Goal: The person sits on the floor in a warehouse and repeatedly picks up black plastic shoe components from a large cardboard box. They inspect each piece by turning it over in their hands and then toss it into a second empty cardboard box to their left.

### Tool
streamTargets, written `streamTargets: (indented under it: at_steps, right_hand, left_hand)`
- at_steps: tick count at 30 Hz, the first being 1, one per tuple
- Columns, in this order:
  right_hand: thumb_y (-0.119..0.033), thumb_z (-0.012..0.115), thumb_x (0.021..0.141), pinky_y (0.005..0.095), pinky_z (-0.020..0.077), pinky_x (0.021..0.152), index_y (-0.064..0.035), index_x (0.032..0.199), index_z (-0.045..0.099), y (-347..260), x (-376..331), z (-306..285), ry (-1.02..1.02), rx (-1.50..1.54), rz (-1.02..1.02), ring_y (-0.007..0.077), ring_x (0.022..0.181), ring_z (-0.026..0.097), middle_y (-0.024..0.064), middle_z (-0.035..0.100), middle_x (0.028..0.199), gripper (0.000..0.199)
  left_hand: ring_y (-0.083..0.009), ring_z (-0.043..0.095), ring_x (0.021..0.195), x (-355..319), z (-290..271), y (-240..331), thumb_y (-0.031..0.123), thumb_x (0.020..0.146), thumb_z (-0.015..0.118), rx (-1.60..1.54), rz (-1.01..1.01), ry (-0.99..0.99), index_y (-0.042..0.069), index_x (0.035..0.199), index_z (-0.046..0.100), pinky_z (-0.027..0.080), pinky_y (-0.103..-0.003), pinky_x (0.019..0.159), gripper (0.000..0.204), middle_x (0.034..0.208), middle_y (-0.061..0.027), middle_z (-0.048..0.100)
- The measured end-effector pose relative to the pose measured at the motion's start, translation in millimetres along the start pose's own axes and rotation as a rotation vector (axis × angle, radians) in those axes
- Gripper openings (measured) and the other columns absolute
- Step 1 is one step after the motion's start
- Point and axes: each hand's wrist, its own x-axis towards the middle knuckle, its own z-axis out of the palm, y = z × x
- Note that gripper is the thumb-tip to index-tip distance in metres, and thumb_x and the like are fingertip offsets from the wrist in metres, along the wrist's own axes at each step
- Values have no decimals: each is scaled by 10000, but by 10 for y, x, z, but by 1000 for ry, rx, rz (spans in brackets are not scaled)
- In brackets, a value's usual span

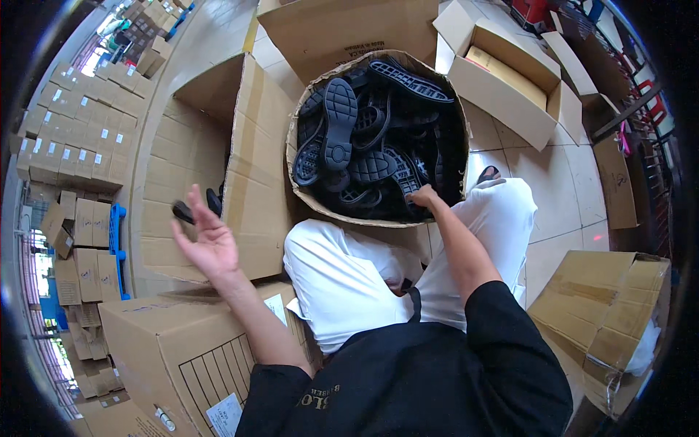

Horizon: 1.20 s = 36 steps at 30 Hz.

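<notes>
Several black rubber shoe soles fill a round-sided cardboard box in front of my knees. My right hand is closed on the near end of one black shoe sole at that box's near right side. Over the large open carton on the left, my left hand has its fingers spread and holds nothing. Just behind those fingers a dark piece shows, and another dark bit lies beside it; both look like soles, partly hidden by the hand.
A closed carton stands under my left forearm. At the far right is an open carton, and a taped carton sits on the right. Stacked boxes line the left side. My legs flank the near side of the round-sided box.
</notes>
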Motion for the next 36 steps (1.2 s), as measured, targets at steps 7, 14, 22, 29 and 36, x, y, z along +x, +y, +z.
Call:
streamTargets:
  at_steps: [7,14,22,29,36]
  right_hand:
    - [-453,677,637,351,467,727,87,892,560,-72,-51,-42,-144,136,-94,311,813,578,223,583,859,609]
    - [-293,629,672,338,495,444,102,719,593,-678,-819,-773,-162,-40,-368,239,543,594,117,575,626,399]
    - [-328,538,794,289,478,447,69,646,574,-790,-1550,-1246,-419,-112,-363,213,444,576,111,541,504,425]
    - [-341,572,784,256,449,493,48,792,613,-688,-1837,-1607,-385,-76,-666,106,542,534,50,556,606,391]
    - [-429,372,880,243,417,714,-134,1321,242,-811,-1771,-1501,-185,820,-849,128,835,522,68,524,1004,546]
  left_hand:
    - [-184,578,886,-228,-116,-780,221,851,472,221,-324,170,3,1075,479,504,-266,747,312,1069,-136,546]
    - [-140,534,844,-620,-859,-1709,253,796,574,574,-725,195,117,1039,512,456,-321,739,286,960,-48,561]
    - [-99,471,935,-935,-433,-2080,330,737,647,603,-975,-124,121,1172,412,381,-296,812,536,1043,14,503]
    - [-120,507,943,-1104,-3,-2043,116,753,626,344,-740,-72,99,1353,-1,420,-244,781,868,1116,-52,479]
    - [-167,559,908,-1009,266,-1857,-1,682,566,1140,-175,-539,89,1344,161,445,-273,794,781,1097,-155,527]
